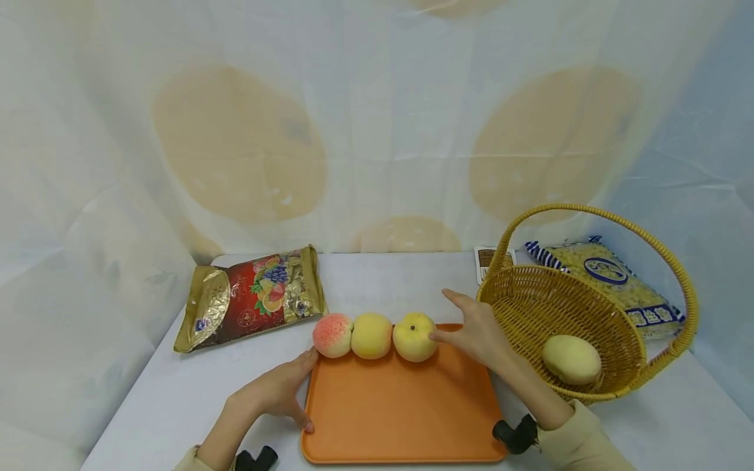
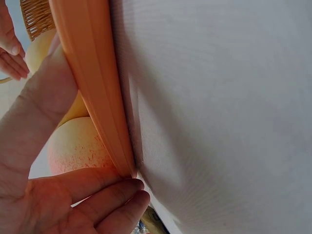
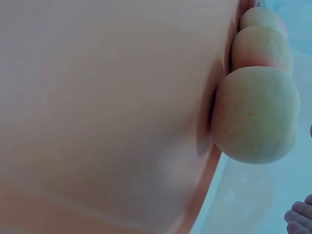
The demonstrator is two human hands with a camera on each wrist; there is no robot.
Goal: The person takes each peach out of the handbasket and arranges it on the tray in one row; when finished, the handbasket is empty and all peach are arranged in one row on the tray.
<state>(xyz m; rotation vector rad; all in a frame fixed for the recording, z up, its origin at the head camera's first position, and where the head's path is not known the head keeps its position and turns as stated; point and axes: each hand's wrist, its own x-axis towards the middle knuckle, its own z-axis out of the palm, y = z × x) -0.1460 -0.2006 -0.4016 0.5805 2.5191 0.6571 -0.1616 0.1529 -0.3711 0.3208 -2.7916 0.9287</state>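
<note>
On the orange tray (image 1: 400, 412), three round fruits form a row along the far rim: a pink-speckled peach (image 1: 332, 336), a yellow peach-like fruit (image 1: 372, 336) and a yellow fruit with a dark stem spot (image 1: 415, 337). My left hand (image 1: 273, 396) is spread along the tray's left side. Its thumb (image 2: 53, 83) touches the rim and its fingers rest at the far left corner, close to the peach. Beside the rightmost fruit is my right hand (image 1: 480, 333), thumb and forefinger spread apart. In the right wrist view, its fingertips (image 3: 298, 217) stand clear of that fruit.
To the right stands a wicker basket (image 1: 536, 288) with a tall handle, holding a pale yellow oval item (image 1: 571, 360). Behind it lie a yellow bag (image 1: 618, 275) and a small card (image 1: 484, 258). A red and gold packet (image 1: 253, 297) lies at the back left.
</note>
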